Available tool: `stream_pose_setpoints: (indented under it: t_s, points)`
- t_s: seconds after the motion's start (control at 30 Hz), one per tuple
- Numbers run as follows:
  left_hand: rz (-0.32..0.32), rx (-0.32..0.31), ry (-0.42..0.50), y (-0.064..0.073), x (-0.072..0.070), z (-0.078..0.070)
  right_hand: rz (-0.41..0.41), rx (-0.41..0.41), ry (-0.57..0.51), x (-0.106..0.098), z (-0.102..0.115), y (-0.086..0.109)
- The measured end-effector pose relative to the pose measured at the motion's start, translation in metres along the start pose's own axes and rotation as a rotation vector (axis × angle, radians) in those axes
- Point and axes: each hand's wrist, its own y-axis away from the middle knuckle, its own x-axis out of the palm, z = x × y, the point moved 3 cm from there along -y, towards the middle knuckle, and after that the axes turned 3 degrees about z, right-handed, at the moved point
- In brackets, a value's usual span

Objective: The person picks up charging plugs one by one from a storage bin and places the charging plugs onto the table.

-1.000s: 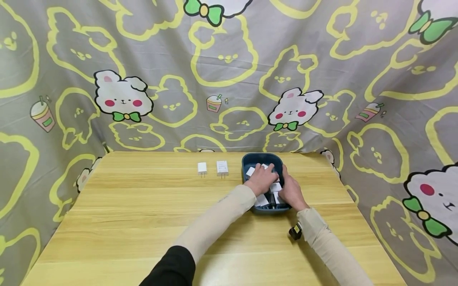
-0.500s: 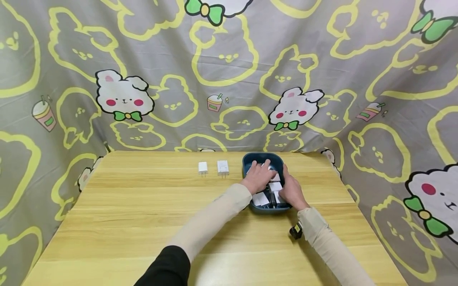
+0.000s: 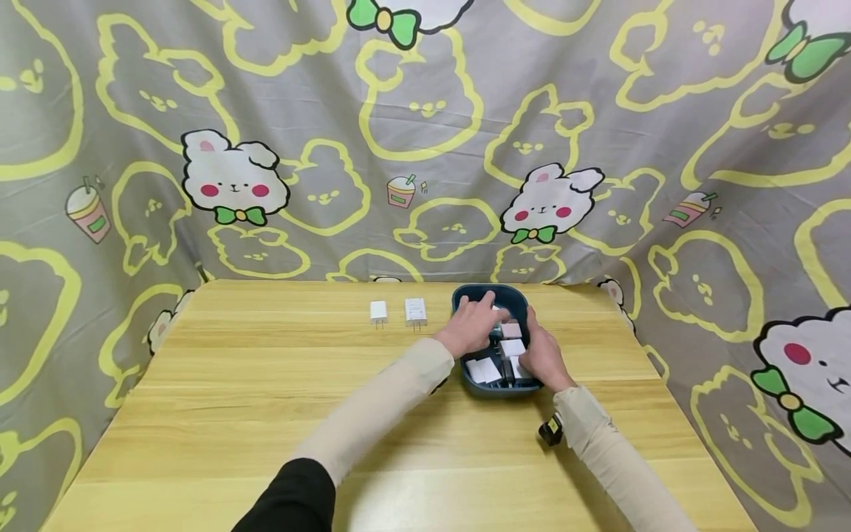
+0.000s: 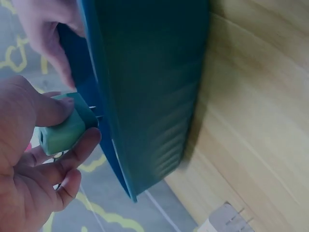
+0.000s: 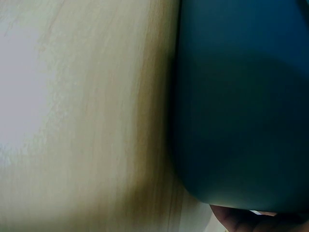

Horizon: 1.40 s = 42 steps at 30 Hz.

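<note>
My left hand [image 3: 473, 325] is over the left part of a dark blue plastic bin [image 3: 499, 393]. In the left wrist view its thumb and fingers pinch a pale green plug-in charger [image 4: 65, 129], its two metal prongs pointing toward the bin's rim. My right hand [image 3: 547, 358] grips the bin's right wall. Inside the bin lie several chargers, among them a white charger [image 3: 484, 370], another white charger [image 3: 513, 347] and a pinkish one [image 3: 510, 329]. The right wrist view shows mostly the bin's outer wall [image 5: 241, 121], with a bit of hand below.
Left of the bin, a small white charger [image 3: 378, 311] and a larger white charger [image 3: 415, 310] lie side by side on the wooden table [image 3: 266, 414], prongs toward me. A patterned cloth [image 3: 425, 133] hangs behind the table's back edge and along both sides.
My left hand has drawn up and leftward from among the chargers in the bin, uncovering more of them. The right hand stays at the bin's right wall.
</note>
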Motion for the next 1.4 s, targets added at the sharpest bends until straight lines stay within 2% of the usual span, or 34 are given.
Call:
stream_pose_setpoints:
  t_s: [0.17, 0.37, 0.5, 0.63, 0.83, 0.93, 1.07, 1.4]
  points:
    - [-0.032, -0.007, 0.103, 0.006, -0.005, 0.010, 0.011, 0.012, -0.003, 0.000, -0.001, 0.001]
    - [-0.071, -0.013, 0.268, 0.013, -0.016, 0.024, 0.014, 0.014, -0.008, 0.000, 0.000, 0.002]
    - [-0.103, -0.003, 0.336, 0.019, -0.021, 0.036, 0.023, 0.024, -0.013, 0.000, 0.000, 0.002]
    - [-0.141, 0.007, 0.361, 0.024, -0.023, 0.047, 0.014, 0.022, -0.010, 0.000, 0.000, 0.003]
    - [-0.169, -0.007, 0.345, 0.031, -0.027, 0.059, -0.004, 0.004, 0.005, -0.001, 0.001, 0.002]
    - [-0.181, -0.007, 0.386, 0.035, -0.030, 0.066, -0.005, 0.000, 0.006, -0.001, 0.001, 0.002]
    - [-0.181, -0.004, 0.456, 0.040, -0.032, 0.076, -0.005, -0.001, 0.012, -0.001, 0.002, 0.003]
    - [-0.145, -0.065, 0.614, 0.055, -0.026, 0.111, -0.002, 0.007, 0.020, 0.000, 0.001, 0.002]
